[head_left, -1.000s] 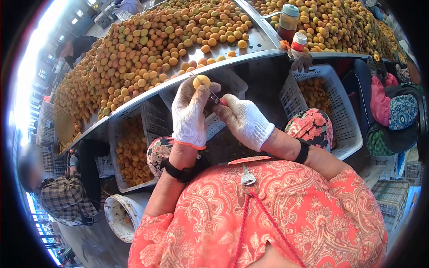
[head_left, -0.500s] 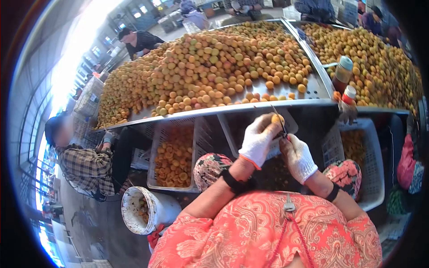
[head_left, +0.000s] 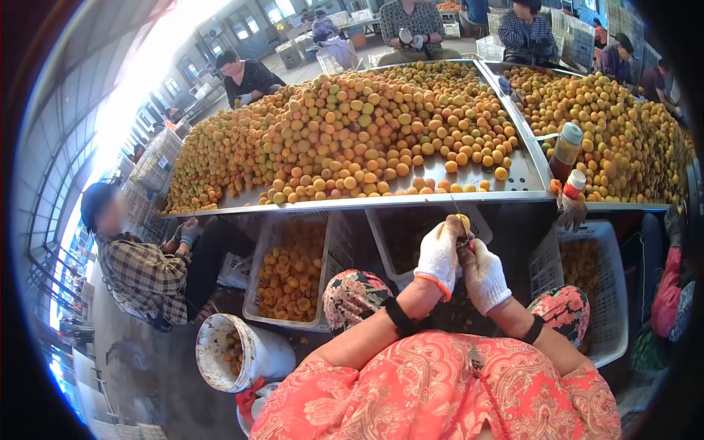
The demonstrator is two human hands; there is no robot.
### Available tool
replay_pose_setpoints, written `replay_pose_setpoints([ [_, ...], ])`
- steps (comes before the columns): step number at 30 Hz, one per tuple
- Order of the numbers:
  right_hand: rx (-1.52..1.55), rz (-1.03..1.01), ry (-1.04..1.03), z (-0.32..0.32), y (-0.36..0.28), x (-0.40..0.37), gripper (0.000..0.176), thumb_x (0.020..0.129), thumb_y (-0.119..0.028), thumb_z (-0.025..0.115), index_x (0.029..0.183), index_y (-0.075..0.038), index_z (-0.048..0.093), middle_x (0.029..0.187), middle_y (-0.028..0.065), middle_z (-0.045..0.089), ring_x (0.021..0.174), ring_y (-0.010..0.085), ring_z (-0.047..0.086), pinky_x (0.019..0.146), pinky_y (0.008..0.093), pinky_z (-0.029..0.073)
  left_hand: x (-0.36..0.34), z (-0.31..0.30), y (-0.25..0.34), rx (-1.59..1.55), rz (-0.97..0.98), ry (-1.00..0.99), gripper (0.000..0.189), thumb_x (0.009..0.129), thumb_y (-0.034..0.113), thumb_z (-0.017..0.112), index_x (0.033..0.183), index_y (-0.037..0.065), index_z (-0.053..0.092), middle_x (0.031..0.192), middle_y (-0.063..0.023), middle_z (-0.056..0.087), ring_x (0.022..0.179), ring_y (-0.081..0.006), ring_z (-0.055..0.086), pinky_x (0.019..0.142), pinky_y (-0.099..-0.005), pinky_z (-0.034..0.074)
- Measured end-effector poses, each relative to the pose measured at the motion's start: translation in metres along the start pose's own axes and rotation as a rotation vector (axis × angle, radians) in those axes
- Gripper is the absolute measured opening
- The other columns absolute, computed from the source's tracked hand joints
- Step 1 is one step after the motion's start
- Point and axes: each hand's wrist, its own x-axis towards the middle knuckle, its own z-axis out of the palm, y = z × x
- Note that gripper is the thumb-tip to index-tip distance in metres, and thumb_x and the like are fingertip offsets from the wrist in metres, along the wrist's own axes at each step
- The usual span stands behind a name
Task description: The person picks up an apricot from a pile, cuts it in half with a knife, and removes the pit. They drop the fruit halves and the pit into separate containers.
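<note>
My left hand (head_left: 438, 255), in a white glove, is closed round an apricot (head_left: 463, 222) held just in front of the table edge. My right hand (head_left: 485, 277), also gloved, grips a small knife (head_left: 455, 208) whose thin blade points up beside the apricot. Both hands are close together, with fingertips nearly touching. Whether the blade is inside the fruit cannot be made out. Below them is a white crate (head_left: 400, 277), partly hidden by my hands and knees. Beyond the hands, a large heap of apricots (head_left: 345, 125) lies on the metal table (head_left: 524, 183).
A crate (head_left: 323, 319) of split apricots stands at left, another crate (head_left: 616, 323) at right. A white bucket (head_left: 271, 352) stands near my left side. Two bottles, one green-capped (head_left: 566, 154) and one white-capped (head_left: 574, 185), stand at the table edge. Several people sit around the table.
The view has tilted up slightly, so the table and heap sit lower in the picture. My hands stay together, and the knife blade now stands closer to upright beside the apricot.
</note>
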Motion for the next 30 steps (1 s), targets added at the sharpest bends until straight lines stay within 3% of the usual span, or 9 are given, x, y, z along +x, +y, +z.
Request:
replay_pose_setpoints([
  [7, 0.058, -0.088, 0.037, -0.003, -0.017, -0.001, 0.028, 0.103, -0.025, 0.049, 0.1, 0.002, 0.057, 0.077, 0.0206, 0.064, 0.07, 0.0337, 0.067, 0.06, 0.0373, 0.047, -0.004, -0.006, 0.006, -0.034, 0.023, -0.079, 0.034, 0.101, 0.039, 0.055, 0.103, 0.007, 0.062, 0.09, -0.0035, 0.065, 0.075, -0.0128, 0.061, 0.07, -0.028, 0.051],
  [10, 0.135, 0.034, -0.041, -0.012, -0.027, -0.005, 0.028, 0.103, -0.025, 0.048, 0.095, 0.001, 0.055, 0.074, 0.02, 0.063, 0.066, 0.0331, 0.065, 0.058, 0.0374, 0.046, -0.012, -0.003, 0.014, 0.092, 0.106, -0.121, 0.033, 0.1, 0.039, 0.057, 0.105, 0.007, 0.062, 0.094, -0.0037, 0.064, 0.078, -0.0125, 0.06, 0.073, -0.0281, 0.051],
  [13, 0.093, 0.105, -0.095, -0.015, -0.029, -0.007, 0.023, 0.101, -0.021, 0.05, 0.104, 0.001, 0.057, 0.082, 0.0264, 0.065, 0.084, 0.0448, 0.065, 0.065, 0.0471, 0.051, -0.021, 0.002, 0.018, 0.075, 0.051, -0.105, 0.031, 0.1, 0.037, 0.058, 0.104, 0.007, 0.061, 0.095, -0.0043, 0.064, 0.08, -0.0128, 0.06, 0.074, -0.0279, 0.051],
  [15, 0.005, -0.032, -0.002, -0.012, -0.034, -0.009, 0.025, 0.101, -0.022, 0.049, 0.092, 0.0, 0.054, 0.069, 0.0208, 0.06, 0.063, 0.0345, 0.063, 0.056, 0.0371, 0.045, -0.02, -0.001, 0.011, -0.179, 0.013, -0.159, 0.031, 0.099, 0.037, 0.059, 0.104, 0.007, 0.061, 0.094, -0.0047, 0.064, 0.08, -0.0142, 0.06, 0.073, -0.0278, 0.05],
  [19, -0.181, -0.1, 0.04, -0.004, -0.021, -0.009, 0.021, 0.1, -0.019, 0.051, 0.093, 0.0, 0.054, 0.069, 0.0229, 0.06, 0.065, 0.0373, 0.063, 0.056, 0.0379, 0.045, -0.005, -0.004, 0.001, -0.335, -0.108, -0.084, 0.033, 0.098, 0.04, 0.06, 0.104, 0.007, 0.061, 0.092, -0.0056, 0.064, 0.077, -0.0156, 0.06, 0.07, -0.0282, 0.05],
  [22, -0.043, -0.077, 0.012, -0.01, -0.019, -0.008, 0.018, 0.1, -0.017, 0.053, 0.094, -0.001, 0.053, 0.066, 0.015, 0.058, 0.06, 0.0266, 0.06, 0.055, 0.0344, 0.044, -0.003, -0.005, 0.002, -0.212, -0.008, -0.064, 0.035, 0.098, 0.042, 0.059, 0.105, 0.007, 0.062, 0.09, -0.0061, 0.065, 0.073, -0.0164, 0.06, 0.068, -0.0281, 0.049],
  [24, 0.127, -0.032, 0.009, -0.022, -0.025, -0.008, 0.017, 0.101, -0.019, 0.053, 0.094, -0.003, 0.052, 0.068, 0.0032, 0.053, 0.061, 0.0109, 0.05, 0.054, 0.028, 0.04, -0.004, -0.005, 0.009, 0.044, 0.22, 0.032, 0.032, 0.1, 0.036, 0.058, 0.107, 0.006, 0.064, 0.088, -0.0049, 0.065, 0.069, -0.0146, 0.058, 0.067, -0.0267, 0.048],
  [25, 0.402, -0.039, 0.087, -0.019, -0.02, -0.003, 0.023, 0.101, -0.025, 0.058, 0.094, -0.003, 0.052, 0.065, 0.0028, 0.054, 0.059, 0.0073, 0.047, 0.052, 0.0261, 0.042, -0.008, -0.005, 0.013, 0.044, 0.219, 0.034, 0.032, 0.1, 0.036, 0.058, 0.107, 0.006, 0.064, 0.088, -0.0049, 0.065, 0.069, -0.0146, 0.058, 0.067, -0.0267, 0.048],
  [30, 0.291, -0.043, 0.207, -0.037, -0.045, 0.01, 0.025, 0.101, -0.027, 0.057, 0.096, -0.003, 0.056, 0.075, -0.0006, 0.057, 0.064, 0.0052, 0.05, 0.056, 0.0223, 0.043, -0.036, 0.013, 0.02, 0.276, 0.083, -0.302, 0.026, 0.1, 0.015, 0.054, 0.123, 0.003, 0.06, 0.093, -0.0004, 0.062, 0.076, -0.0066, 0.054, 0.066, -0.0209, 0.043],
])
